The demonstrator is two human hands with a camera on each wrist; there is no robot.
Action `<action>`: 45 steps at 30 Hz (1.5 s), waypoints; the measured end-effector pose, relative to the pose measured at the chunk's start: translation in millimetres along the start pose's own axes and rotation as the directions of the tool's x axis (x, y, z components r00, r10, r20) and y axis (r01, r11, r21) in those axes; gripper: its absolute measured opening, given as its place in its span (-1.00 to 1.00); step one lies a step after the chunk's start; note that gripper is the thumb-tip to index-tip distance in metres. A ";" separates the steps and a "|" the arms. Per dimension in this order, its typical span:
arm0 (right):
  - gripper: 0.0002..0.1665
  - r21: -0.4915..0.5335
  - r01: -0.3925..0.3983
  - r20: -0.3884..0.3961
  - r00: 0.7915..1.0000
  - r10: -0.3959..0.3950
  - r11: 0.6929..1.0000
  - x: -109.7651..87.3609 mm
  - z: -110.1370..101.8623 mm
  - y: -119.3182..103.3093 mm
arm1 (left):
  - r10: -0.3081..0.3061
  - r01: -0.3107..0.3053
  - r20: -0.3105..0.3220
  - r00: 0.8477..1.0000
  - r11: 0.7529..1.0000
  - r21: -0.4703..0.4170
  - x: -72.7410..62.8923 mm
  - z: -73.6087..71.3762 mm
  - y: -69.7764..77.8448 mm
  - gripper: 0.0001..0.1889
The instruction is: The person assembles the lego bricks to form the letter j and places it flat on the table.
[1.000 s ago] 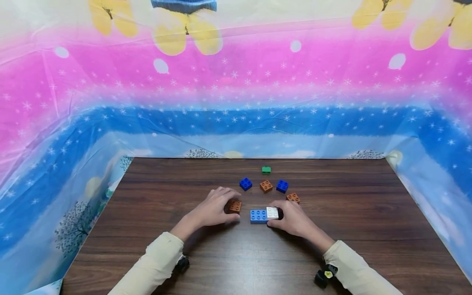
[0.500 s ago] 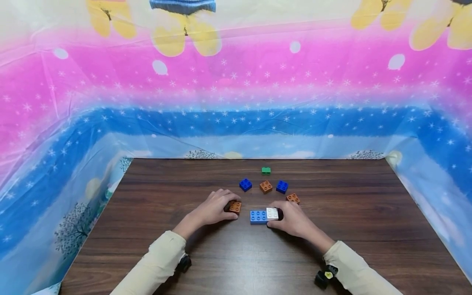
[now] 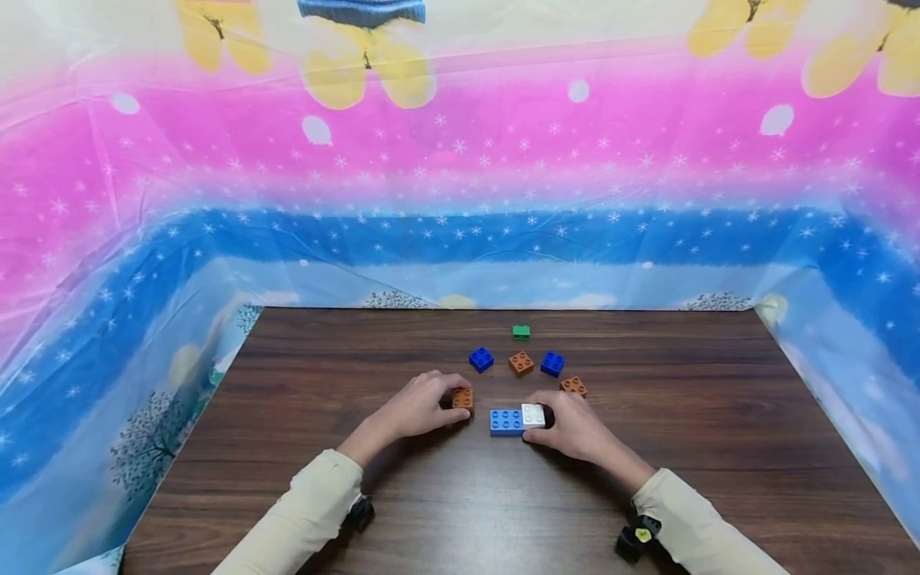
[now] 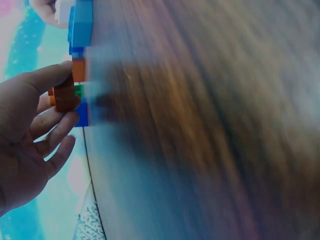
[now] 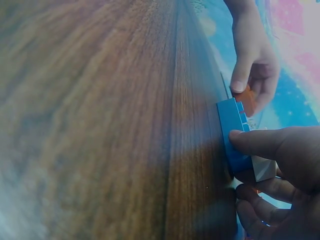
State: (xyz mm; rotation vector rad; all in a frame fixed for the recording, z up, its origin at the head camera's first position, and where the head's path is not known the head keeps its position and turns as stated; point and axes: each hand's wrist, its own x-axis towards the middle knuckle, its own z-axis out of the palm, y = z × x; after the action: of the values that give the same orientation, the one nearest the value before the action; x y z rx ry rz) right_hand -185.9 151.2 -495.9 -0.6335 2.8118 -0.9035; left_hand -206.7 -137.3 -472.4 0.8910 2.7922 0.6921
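Note:
Between the thumb and fingers of my left hand (image 3: 413,409) is an orange-brown toy building brick (image 3: 463,399) with studs on top. In the left wrist view that brick (image 4: 64,96) is held off the table, apart from the other bricks. My right hand (image 3: 575,425) grips a longer light-blue brick (image 3: 505,422) that has a white brick (image 3: 533,414) on its right end. The right wrist view shows my thumb against the side of the light-blue brick (image 5: 231,125), which stands on the table. Part of the white brick's right side is hidden by fingers.
Behind the hands lie two dark-blue bricks (image 3: 481,359), an orange-brown brick (image 3: 521,363) and, farthest back, a green brick (image 3: 521,331). Another orange-brown brick (image 3: 573,387) sits just beyond my right hand. A patterned cloth (image 3: 460,231) surrounds the wooden table (image 3: 460,511).
My left fingers have closed round the orange-brown brick and raised it, moving it slightly right. The right hand, the light-blue brick and the white brick have stayed in place.

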 end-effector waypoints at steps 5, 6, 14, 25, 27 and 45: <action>-0.52 -0.011 0.004 -0.006 1.000 -0.004 1.000 0.4 0.3 0.0 | 0.003 -0.003 -0.004 1.000 0.999 -0.032 0.5 0.1 9.0 -0.52; -0.52 -0.011 0.003 -0.007 1.000 -0.003 1.000 0.5 0.3 0.0 | 0.006 -0.006 -0.004 1.000 0.999 -0.035 0.7 0.3 10.5 -0.52; -0.53 -0.005 0.006 -0.012 1.000 -0.006 1.000 0.9 2.2 1.2 | 0.039 -0.039 -0.002 0.999 0.999 -0.031 1.4 4.4 15.5 -0.52; -0.54 -0.008 0.024 -0.015 1.000 -0.024 1.000 1.0 2.7 2.9 | 0.100 -0.099 0.015 0.995 0.994 -0.052 3.0 10.3 21.6 -0.54; -0.54 -0.011 0.026 -0.017 0.999 -0.026 1.000 1.1 2.8 3.5 | 0.112 -0.110 0.019 0.994 0.992 -0.063 3.8 12.1 21.9 -0.53; -0.54 0.000 0.030 -0.018 0.999 -0.030 1.000 1.5 3.0 4.2 | 0.115 -0.114 0.040 0.993 0.993 -0.033 9.5 16.2 26.1 -0.50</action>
State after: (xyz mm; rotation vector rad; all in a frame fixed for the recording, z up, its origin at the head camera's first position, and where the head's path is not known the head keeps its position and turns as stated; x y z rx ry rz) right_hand -188.0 152.1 -500.8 -0.6730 2.8257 -0.9197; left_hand -196.9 -106.8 -474.5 1.0544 2.7034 0.7211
